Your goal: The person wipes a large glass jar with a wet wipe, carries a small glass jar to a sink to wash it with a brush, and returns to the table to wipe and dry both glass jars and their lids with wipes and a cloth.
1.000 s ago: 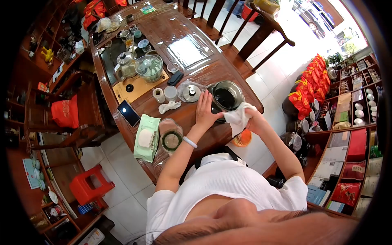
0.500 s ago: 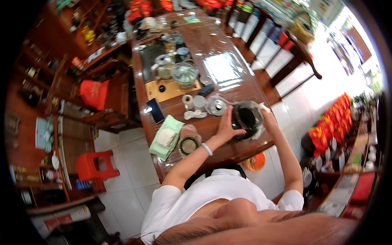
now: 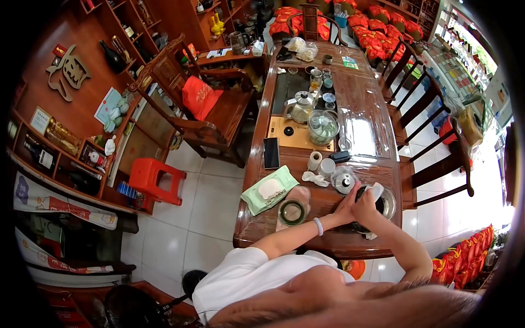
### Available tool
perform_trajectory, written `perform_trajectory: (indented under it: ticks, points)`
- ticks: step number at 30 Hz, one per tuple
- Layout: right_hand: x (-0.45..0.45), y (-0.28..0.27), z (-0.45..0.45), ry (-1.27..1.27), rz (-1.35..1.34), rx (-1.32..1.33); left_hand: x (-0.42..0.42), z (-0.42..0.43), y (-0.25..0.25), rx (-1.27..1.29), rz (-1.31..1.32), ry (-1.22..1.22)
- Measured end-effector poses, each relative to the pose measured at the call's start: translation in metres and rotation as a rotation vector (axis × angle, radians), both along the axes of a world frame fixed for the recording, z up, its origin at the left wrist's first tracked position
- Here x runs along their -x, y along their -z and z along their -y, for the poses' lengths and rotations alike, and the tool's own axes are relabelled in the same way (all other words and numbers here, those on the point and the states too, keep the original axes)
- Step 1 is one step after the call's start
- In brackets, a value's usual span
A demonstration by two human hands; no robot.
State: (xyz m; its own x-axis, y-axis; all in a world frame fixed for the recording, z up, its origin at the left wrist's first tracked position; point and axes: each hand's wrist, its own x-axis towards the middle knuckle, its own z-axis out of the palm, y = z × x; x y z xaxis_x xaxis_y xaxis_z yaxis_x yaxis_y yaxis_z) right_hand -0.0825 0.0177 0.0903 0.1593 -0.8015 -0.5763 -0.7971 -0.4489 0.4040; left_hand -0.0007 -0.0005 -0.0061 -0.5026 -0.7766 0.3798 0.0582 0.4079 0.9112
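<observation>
At the near right end of the wooden table stands a dark round pot [image 3: 389, 203] with a shiny metal rim. My left hand [image 3: 345, 210] lies against its left side, fingers partly hidden behind my other hand. Over the pot's left edge, my right hand [image 3: 365, 206] is closed on a white cloth [image 3: 376, 190]. A clear lid with a metal knob [image 3: 344, 180] lies just beyond the hands. To the left are a jar with a green ring [image 3: 292, 212] and a green wipes pack [image 3: 269, 189].
Farther up the table [image 3: 358, 87] stand a glass bowl [image 3: 323, 127], a glass teapot [image 3: 301, 107], a phone [image 3: 271, 153] and a paper roll [image 3: 314, 160]. Chairs line the right side. A red stool [image 3: 157, 180] stands on the floor at left.
The camera view has swung left. My right hand has moved with the cloth from the pot's right side across to its left edge, close beside my left hand.
</observation>
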Motion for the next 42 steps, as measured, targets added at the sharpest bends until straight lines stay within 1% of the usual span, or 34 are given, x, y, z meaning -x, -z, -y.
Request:
perform_trajectory:
  ticks: [1,2,4,6,8,10,12,13,16,18,20,21,22,24,26,27,28,30,31,33,34,36,37,39,40,42]
  points:
    - [-0.005,0.003,-0.010,-0.175,-0.146,0.010,0.004,0.003,0.010,0.089,0.014,-0.030]
    - [-0.007,-0.002,-0.019,-0.178,-0.147,0.004,0.005,0.002,0.016,0.174,0.026,-0.061]
    - [-0.007,-0.021,-0.038,-0.317,-0.161,0.128,0.003,-0.002,0.003,0.168,0.034,-0.077]
    - [0.010,-0.022,-0.056,-0.344,-0.123,0.152,0.001,-0.003,-0.006,0.088,0.043,-0.051]
    - [0.023,-0.021,-0.075,-0.413,0.106,0.440,-0.002,-0.004,-0.013,0.062,0.043,-0.038]
    - [0.025,-0.029,-0.088,-0.393,0.125,0.415,-0.002,-0.004,-0.014,0.034,0.045,-0.025]
    - [0.030,-0.027,-0.098,-0.216,0.403,0.386,-0.001,-0.003,-0.009,0.037,0.056,-0.009]
    - [0.030,-0.027,-0.098,-0.257,0.374,0.438,0.000,-0.003,-0.007,0.036,0.067,-0.007]
    - [0.023,-0.023,-0.086,-0.291,0.322,0.444,-0.002,-0.003,-0.013,0.028,0.084,-0.013]
    - [0.018,-0.027,-0.070,-0.283,0.338,0.432,-0.001,-0.003,-0.012,0.014,0.090,-0.005]
    - [0.014,-0.033,-0.050,-0.255,0.326,0.362,0.002,-0.001,0.001,0.101,0.074,-0.042]
    - [0.019,-0.019,-0.036,-0.245,0.391,0.408,0.004,0.000,0.002,0.141,0.063,-0.070]
    - [0.024,-0.013,-0.025,-0.177,0.382,0.335,0.003,-0.001,0.004,0.142,0.073,-0.077]
    - [0.026,-0.023,0.004,-0.018,0.378,0.211,-0.003,-0.002,-0.013,0.046,0.097,0.003]
    - [0.029,-0.043,0.031,0.298,0.423,0.081,-0.004,-0.002,-0.012,0.034,0.088,-0.006]
    - [0.038,-0.048,0.042,0.454,0.490,0.060,-0.004,-0.002,-0.015,0.012,0.111,-0.004]
    - [0.064,-0.032,0.055,0.433,0.607,-0.046,-0.004,-0.002,-0.017,-0.011,0.133,0.000]
    - [0.081,-0.044,0.053,0.492,0.889,-0.052,-0.005,-0.001,-0.019,-0.032,0.135,0.007]
    - [0.093,-0.038,0.052,0.491,0.889,-0.051,-0.004,-0.002,-0.019,-0.027,0.123,0.006]
    - [0.115,-0.021,0.042,0.900,1.103,-0.025,-0.004,-0.002,-0.020,-0.025,0.110,0.011]
    - [0.122,-0.018,0.031,0.907,1.100,-0.024,-0.004,-0.002,-0.020,-0.022,0.103,0.011]
    - [0.129,-0.017,0.001,0.993,1.521,-0.016,-0.003,-0.002,-0.020,-0.023,0.095,0.016]
    - [0.128,-0.014,-0.015,0.999,1.518,-0.017,-0.003,-0.002,-0.019,0.000,0.090,0.003]
    - [0.119,-0.010,-0.047,1.257,2.071,-0.035,-0.004,-0.001,-0.019,0.019,0.084,-0.012]
    - [0.112,-0.015,-0.059,1.259,2.065,-0.039,-0.004,-0.001,-0.019,0.031,0.084,-0.016]
    - [0.095,-0.026,-0.079,1.376,2.281,-0.030,-0.003,-0.002,-0.018,0.035,0.081,-0.019]
